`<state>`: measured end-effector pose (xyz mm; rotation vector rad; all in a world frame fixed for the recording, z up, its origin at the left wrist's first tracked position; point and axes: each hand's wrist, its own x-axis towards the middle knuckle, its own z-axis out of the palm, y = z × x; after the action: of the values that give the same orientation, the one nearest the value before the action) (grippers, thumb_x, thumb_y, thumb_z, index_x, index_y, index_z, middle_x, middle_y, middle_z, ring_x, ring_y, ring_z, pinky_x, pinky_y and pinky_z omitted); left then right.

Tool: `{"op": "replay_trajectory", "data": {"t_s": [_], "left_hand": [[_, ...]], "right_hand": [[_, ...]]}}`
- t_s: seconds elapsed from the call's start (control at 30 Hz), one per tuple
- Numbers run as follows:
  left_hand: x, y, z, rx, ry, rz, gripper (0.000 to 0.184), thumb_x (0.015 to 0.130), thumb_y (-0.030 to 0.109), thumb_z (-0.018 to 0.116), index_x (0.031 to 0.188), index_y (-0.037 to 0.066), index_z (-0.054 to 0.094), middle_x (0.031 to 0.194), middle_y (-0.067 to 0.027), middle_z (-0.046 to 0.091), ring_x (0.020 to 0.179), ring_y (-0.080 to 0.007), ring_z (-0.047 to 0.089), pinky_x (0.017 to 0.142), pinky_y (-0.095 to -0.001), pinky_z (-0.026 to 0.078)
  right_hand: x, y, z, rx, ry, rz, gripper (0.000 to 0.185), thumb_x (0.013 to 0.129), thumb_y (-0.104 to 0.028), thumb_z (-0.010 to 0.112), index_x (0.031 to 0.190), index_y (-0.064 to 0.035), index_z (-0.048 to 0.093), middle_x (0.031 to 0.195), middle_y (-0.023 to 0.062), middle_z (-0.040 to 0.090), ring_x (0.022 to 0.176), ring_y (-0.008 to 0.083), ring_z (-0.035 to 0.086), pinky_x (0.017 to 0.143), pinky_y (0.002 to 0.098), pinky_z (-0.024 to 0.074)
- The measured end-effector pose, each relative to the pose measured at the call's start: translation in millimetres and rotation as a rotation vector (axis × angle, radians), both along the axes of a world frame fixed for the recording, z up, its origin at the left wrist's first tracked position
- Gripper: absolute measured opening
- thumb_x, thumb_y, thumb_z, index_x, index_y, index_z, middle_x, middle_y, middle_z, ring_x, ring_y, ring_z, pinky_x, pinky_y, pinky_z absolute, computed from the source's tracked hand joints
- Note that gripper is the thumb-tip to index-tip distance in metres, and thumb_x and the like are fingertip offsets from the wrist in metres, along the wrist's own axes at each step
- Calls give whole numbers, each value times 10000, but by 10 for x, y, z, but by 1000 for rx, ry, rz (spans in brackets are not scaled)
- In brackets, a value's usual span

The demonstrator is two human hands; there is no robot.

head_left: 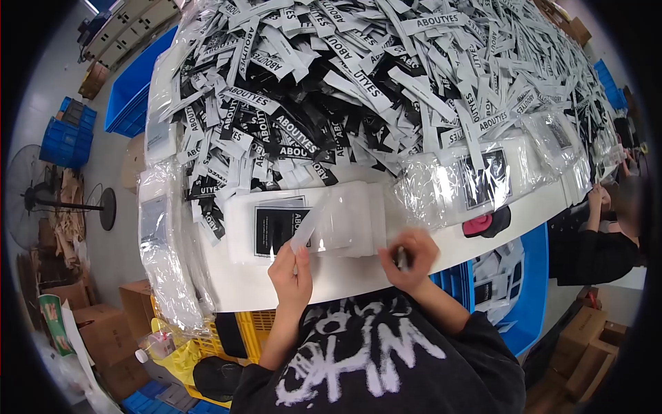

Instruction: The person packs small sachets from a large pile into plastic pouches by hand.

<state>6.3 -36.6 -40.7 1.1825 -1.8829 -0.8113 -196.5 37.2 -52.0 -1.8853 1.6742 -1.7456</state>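
On my screen, the left hand [291, 276] pinches one pale strip [303, 232] over the plastic bags [350, 214]; the right hand [416, 257] is curled, blurred, its content I cannot tell.

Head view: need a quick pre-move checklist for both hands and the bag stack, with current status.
1. Left hand grips the narrow white strip packet: ok, pinched between thumb and fingers.
2. Right hand grip known: cannot tell, blurred; whatever it may hold is unclear.
3. Stack of translucent plastic bags on the white table: ok, lying flat.
4. Strip packet clear of the stack: cannot tell; they overlap in view.
5. Heap of black and white printed packets sorted by colour: not ok, colours mixed.
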Motion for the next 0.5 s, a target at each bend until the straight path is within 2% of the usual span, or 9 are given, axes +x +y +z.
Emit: {"op": "replay_trajectory", "data": {"t_s": [0.03, 0.13, 0.17, 0.27, 0.3, 0.4, 0.43, 0.5], "left_hand": [[-2, -9, 2, -5, 7, 0, 227, 933, 115, 500, 1001, -72, 608, 846, -167, 627, 663, -238, 566, 600, -298, 443], [5, 10, -15, 19, 15, 6, 231, 934, 117, 499, 1008, -74, 606, 878, -173, 636, 702, -241, 588, 627, -293, 453], [21, 13, -17, 44, 5, -1, 234, 935, 118, 499, 1014, -74, 606, 892, -176, 639, 720, -243, 597, 639, -291, 456], [43, 25, -31, 52, 18, 7, 233, 921, 99, 505, 1043, -72, 604, 936, -184, 647, 781, -265, 621, 687, -294, 471], [41, 24, -27, 43, 30, 13, 234, 914, 88, 507, 1055, -71, 604, 951, -186, 649, 803, -275, 629, 705, -296, 477], [-6, 28, 113, -183, 56, 23, 249, 876, 40, 518, 1087, -59, 605, 957, -187, 650, 821, -310, 632, 732, -326, 489], [-4, 46, 146, -273, 65, -29, 289, 813, -2, 546, 1091, -43, 611, 1016, -180, 641, 879, -339, 623, 767, -356, 491], [-12, 140, 159, -339, 14, -239, 300, 787, -3, 564, 1080, -37, 616, 1070, -183, 622, 926, -346, 610, 789, -363, 486]], "right_hand": [[193, -61, -127, -43, -308, -106, 448, 731, 101, 651, 1126, 21, 456, 757, 101, 508, 521, 126, 462, 487, 216, 371], [108, 58, -55, 249, -33, -162, 291, 777, 59, 631, 1048, 55, 523, 722, 94, 525, 542, 131, 486, 508, 207, 371], [128, 131, -7, 324, -187, -229, 206, 803, 1, 655, 993, 21, 577, 734, 88, 601, 600, 131, 559, 540, 221, 428], [184, 174, -132, -140, -621, -164, 42, 832, 1, 630, 853, 0, 593, 721, 57, 598, 550, 100, 526, 515, 216, 412], [144, 223, -182, 120, -402, -255, 81, 881, -34, 583, 806, -8, 565, 684, 28, 562, 526, 65, 470, 491, 207, 374], [121, 296, -188, 564, -769, -37, 138, 913, -66, 539, 788, -11, 560, 661, -11, 528, 532, 40, 439, 478, 203, 344], [158, 293, -130, 475, -876, -13, 149, 917, -82, 530, 786, -21, 565, 643, -36, 511, 556, 29, 441, 478, 200, 327], [241, 218, 86, 531, -952, 145, 133, 903, -78, 546, 790, -13, 569, 626, -32, 514, 564, 33, 450, 478, 220, 340]]}}
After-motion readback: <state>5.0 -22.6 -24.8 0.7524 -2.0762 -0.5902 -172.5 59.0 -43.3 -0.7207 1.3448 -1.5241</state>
